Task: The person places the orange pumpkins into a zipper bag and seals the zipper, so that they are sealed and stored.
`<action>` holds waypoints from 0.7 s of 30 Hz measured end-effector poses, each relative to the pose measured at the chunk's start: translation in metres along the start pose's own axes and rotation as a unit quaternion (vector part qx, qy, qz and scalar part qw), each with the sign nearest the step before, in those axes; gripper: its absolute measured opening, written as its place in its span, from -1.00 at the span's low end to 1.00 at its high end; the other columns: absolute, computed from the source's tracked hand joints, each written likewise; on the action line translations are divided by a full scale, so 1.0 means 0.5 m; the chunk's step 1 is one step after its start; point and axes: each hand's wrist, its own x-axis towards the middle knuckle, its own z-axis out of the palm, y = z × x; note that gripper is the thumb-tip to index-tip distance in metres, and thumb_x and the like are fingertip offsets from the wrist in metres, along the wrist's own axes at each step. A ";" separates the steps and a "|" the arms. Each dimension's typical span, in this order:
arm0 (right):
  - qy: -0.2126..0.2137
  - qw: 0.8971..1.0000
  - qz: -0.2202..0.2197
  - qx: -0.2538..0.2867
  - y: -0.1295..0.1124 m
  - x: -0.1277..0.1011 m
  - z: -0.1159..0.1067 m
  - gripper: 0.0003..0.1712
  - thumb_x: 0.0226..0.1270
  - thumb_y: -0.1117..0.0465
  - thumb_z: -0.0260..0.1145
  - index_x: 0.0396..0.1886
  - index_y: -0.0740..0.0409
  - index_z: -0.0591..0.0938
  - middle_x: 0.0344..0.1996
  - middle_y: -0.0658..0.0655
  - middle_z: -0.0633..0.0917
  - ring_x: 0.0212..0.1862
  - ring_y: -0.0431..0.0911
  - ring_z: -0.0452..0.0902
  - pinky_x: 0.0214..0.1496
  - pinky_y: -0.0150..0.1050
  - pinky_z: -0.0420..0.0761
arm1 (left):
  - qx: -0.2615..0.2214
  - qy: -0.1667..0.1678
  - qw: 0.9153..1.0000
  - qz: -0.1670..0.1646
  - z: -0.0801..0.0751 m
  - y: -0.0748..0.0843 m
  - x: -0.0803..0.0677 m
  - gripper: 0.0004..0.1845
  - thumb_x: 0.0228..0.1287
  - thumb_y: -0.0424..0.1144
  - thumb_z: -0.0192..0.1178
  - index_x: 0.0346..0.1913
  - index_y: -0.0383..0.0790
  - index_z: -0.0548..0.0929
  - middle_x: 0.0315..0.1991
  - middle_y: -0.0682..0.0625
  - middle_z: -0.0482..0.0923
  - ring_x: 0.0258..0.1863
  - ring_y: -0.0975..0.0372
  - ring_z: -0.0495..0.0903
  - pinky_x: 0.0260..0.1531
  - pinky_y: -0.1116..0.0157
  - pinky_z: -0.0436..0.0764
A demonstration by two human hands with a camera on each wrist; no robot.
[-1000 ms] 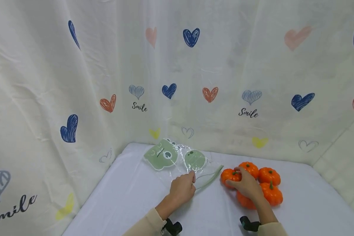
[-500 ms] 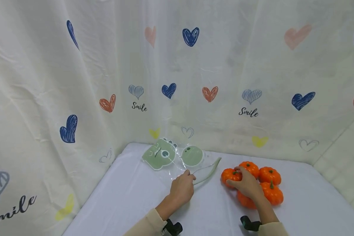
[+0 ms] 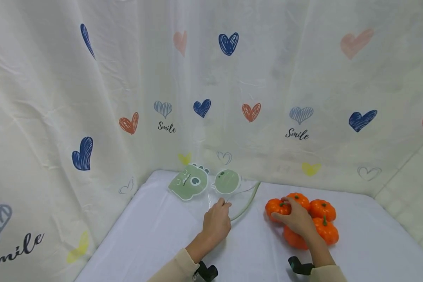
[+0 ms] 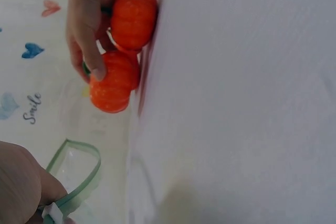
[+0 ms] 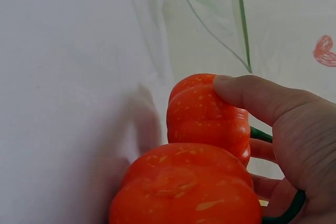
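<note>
My left hand (image 3: 216, 223) pinches the green-edged opening of a clear plastic bag (image 3: 226, 181) printed with pale green cartoon shapes. In the left wrist view the green edge (image 4: 94, 169) bows away from the fingers, with a small white piece (image 4: 52, 213) at the fingertips. My right hand (image 3: 297, 219) grips the leftmost small orange pumpkin (image 3: 275, 207), its thumb (image 5: 236, 87) pressed on the pumpkin's side in the right wrist view. Another pumpkin (image 5: 184, 187) sits close below that hand, partly hidden by it in the head view.
Several more orange pumpkins (image 3: 322, 210) with green stems cluster around the right hand on the white-covered table (image 3: 366, 239). A curtain (image 3: 268, 78) printed with hearts hangs behind the table. Dark wrist-camera mounts (image 3: 208, 271) sit at both wrists.
The bag's green edge has swung up and left, its loop opening wider, and the printed shapes have shifted slightly left and back. The right hand stays almost still on the pumpkin.
</note>
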 end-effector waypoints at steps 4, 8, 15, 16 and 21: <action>0.001 1.000 -0.007 0.006 -0.006 -0.003 -0.006 0.08 0.19 -0.37 0.41 0.54 0.05 0.26 0.45 0.41 0.34 0.32 0.36 0.33 0.25 0.46 0.44 | -0.010 0.016 1.000 0.005 0.000 -0.004 0.003 -0.60 0.11 -0.46 0.23 0.04 -0.20 0.75 -0.22 0.01 0.56 -0.34 0.12 0.66 -0.60 0.27 0.54; 0.003 1.000 -0.014 0.009 -0.012 -0.006 -0.010 0.10 0.20 -0.39 0.40 0.56 0.04 0.23 0.47 0.39 0.33 0.33 0.36 0.32 0.24 0.45 0.45 | -0.014 0.026 1.000 0.012 0.002 -0.007 0.004 -0.58 0.09 -0.48 0.22 0.06 -0.23 0.74 -0.22 -0.01 0.56 -0.35 0.13 0.65 -0.59 0.27 0.54; 0.013 0.998 -0.049 0.025 -0.027 -0.012 -0.014 0.10 0.19 -0.37 0.41 0.56 0.06 0.23 0.47 0.34 0.35 0.37 0.32 0.31 0.30 0.42 0.41 | -0.015 0.036 0.999 0.017 0.001 -0.006 0.004 -0.56 0.07 -0.50 0.23 0.08 -0.25 0.72 -0.22 -0.01 0.56 -0.33 0.15 0.62 -0.55 0.30 0.55; 0.015 0.998 -0.057 0.028 -0.030 -0.013 -0.014 0.08 0.20 -0.35 0.42 0.55 0.06 0.24 0.47 0.33 0.36 0.37 0.31 0.32 0.30 0.42 0.41 | -0.015 0.036 0.999 0.017 0.001 -0.006 0.004 -0.55 0.07 -0.50 0.23 0.08 -0.25 0.72 -0.22 -0.01 0.56 -0.33 0.15 0.62 -0.55 0.30 0.55; 0.019 0.995 -0.092 0.037 -0.043 -0.014 -0.013 0.02 0.23 -0.25 0.45 0.53 0.10 0.27 0.44 0.32 0.40 0.35 0.27 0.35 0.29 0.35 0.48 | -0.018 0.038 0.999 0.018 0.000 -0.006 0.004 -0.51 0.04 -0.52 0.23 0.11 -0.26 0.71 -0.21 -0.01 0.56 -0.32 0.16 0.61 -0.55 0.31 0.55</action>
